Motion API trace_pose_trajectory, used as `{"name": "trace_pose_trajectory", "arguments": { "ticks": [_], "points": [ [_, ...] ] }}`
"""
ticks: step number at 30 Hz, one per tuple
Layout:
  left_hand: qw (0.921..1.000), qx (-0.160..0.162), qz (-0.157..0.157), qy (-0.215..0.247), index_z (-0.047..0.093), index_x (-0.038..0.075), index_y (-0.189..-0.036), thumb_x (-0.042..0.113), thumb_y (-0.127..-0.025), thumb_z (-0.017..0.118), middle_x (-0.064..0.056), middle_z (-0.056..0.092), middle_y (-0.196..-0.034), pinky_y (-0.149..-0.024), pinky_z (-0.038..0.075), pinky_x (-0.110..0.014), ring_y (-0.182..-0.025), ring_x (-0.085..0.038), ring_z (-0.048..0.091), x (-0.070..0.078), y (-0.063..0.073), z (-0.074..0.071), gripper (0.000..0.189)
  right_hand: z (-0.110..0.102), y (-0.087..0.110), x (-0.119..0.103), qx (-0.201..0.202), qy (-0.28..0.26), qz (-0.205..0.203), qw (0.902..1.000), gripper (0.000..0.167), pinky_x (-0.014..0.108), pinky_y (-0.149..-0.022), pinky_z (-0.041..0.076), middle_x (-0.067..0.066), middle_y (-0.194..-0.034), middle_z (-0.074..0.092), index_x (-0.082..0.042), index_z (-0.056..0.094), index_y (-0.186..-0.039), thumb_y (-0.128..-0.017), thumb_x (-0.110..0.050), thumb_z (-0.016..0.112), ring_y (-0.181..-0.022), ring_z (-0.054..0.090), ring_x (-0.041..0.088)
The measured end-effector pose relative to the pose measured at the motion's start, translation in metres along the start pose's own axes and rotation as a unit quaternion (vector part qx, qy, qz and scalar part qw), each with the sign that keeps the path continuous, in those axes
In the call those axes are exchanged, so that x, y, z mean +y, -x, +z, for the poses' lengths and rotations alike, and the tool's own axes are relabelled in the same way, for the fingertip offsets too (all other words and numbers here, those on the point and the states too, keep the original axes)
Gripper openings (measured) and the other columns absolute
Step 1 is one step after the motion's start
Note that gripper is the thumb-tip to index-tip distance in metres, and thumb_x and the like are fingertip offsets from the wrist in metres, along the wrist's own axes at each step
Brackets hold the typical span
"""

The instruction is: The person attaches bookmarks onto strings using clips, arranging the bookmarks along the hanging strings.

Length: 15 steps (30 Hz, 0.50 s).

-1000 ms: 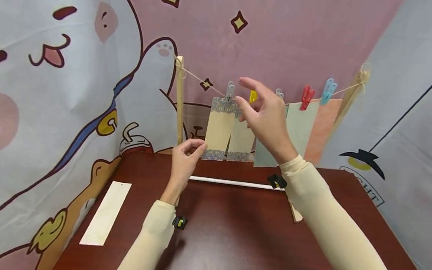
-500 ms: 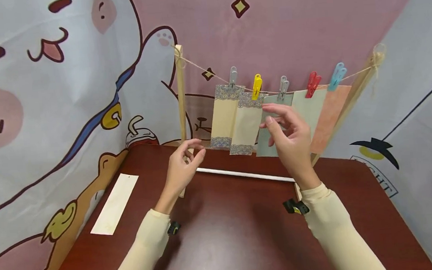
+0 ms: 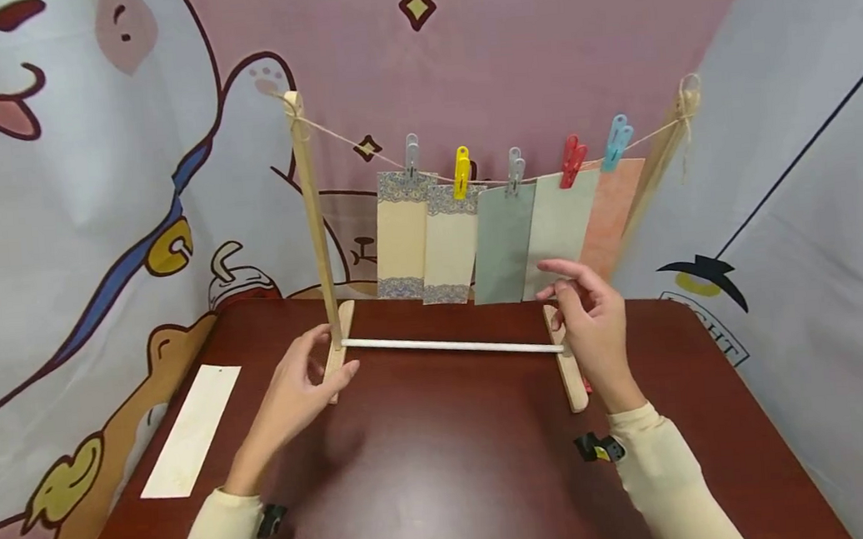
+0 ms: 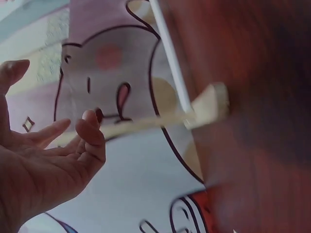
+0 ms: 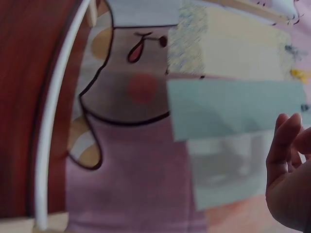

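Several paper cards hang by clothespins from a twine line (image 3: 335, 134). From the left come two cream cards (image 3: 402, 238) (image 3: 448, 243) with patterned bands, a grey-green card (image 3: 503, 243), a pale green card (image 3: 559, 219) and a peach card (image 3: 615, 206). My left hand (image 3: 290, 392), thumb and fingers spread and holding nothing, is beside the rack's left wooden foot (image 3: 341, 351). My right hand (image 3: 597, 333) has loosely bent fingers and nothing in them; it overlaps the pale green card's lower edge in the head view.
A grey, a yellow (image 3: 461, 174), another grey, a red (image 3: 573, 162) and a light blue clothespin (image 3: 616, 144) grip the cards. A white rod (image 3: 452, 346) joins the rack's feet. A blank cream paper strip (image 3: 191, 432) lies on the dark red table (image 3: 415, 471) at left.
My left hand has let go of the leftmost cream card and dropped down and left. The right hand has come down from the line, away from the clothespins. The head view has shifted.
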State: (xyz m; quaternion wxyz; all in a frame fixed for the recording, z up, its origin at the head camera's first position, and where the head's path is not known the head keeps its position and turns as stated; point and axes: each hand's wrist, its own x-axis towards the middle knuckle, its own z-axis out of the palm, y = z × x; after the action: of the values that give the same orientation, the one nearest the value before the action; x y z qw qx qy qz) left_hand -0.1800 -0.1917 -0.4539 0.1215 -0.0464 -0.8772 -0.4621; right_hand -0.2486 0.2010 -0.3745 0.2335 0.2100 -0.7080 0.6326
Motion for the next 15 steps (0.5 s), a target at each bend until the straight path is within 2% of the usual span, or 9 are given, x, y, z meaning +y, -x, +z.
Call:
{"name": "trace_pose_trajectory", "arguments": {
  "ticks": [5,9,12,15],
  "points": [
    [0.9986,0.019,-0.016,-0.046,0.058,0.003,-0.151,0.035,-0.098,0.082,-0.019,0.063,-0.139,-0.083,0.052,-0.046,-0.101,-0.032,0.064,-0.022,0.018,-0.023,0.067,-0.013,0.01,0.018,0.018,0.027,0.011,0.9994,0.025,0.021,-0.046,0.046,0.021,-0.085,0.07,0.006,0.074,-0.127,-0.11,0.003,0.057,-0.054,0.054,0.014],
    [0.9973,0.016,-0.031,-0.065,0.056,0.0,-0.151,0.033,-0.099,0.081,-0.023,0.06,-0.14,-0.089,0.05,-0.054,-0.109,-0.038,0.061,-0.038,0.033,-0.037,0.066,-0.021,0.019,0.034,0.041,0.012,0.049,0.9979,0.022,0.021,-0.045,0.044,0.024,-0.088,0.067,0.008,0.074,-0.124,-0.111,-0.004,0.061,-0.054,0.054,0.015],
    [0.9956,0.008,-0.022,-0.091,0.055,-0.003,-0.15,0.029,-0.1,0.081,-0.027,0.058,-0.142,-0.093,0.047,-0.06,-0.116,-0.044,0.057,-0.05,0.043,-0.044,0.065,-0.028,0.027,0.045,0.063,-0.012,0.086,0.9943,0.023,0.021,-0.045,0.042,0.022,-0.089,0.068,0.01,0.074,-0.122,-0.111,-0.006,0.063,-0.056,0.055,0.016],
    [0.9939,0.017,0.008,-0.109,0.057,-0.007,-0.145,0.02,-0.098,0.081,-0.03,0.058,-0.14,-0.094,0.043,-0.062,-0.117,-0.049,0.054,-0.063,0.053,-0.047,0.059,-0.037,0.034,0.055,0.079,-0.012,0.117,0.9898,0.023,0.021,-0.047,0.043,0.014,-0.095,0.073,0.009,0.074,-0.123,-0.11,-0.007,0.064,-0.061,0.057,0.014]
  ]
}}
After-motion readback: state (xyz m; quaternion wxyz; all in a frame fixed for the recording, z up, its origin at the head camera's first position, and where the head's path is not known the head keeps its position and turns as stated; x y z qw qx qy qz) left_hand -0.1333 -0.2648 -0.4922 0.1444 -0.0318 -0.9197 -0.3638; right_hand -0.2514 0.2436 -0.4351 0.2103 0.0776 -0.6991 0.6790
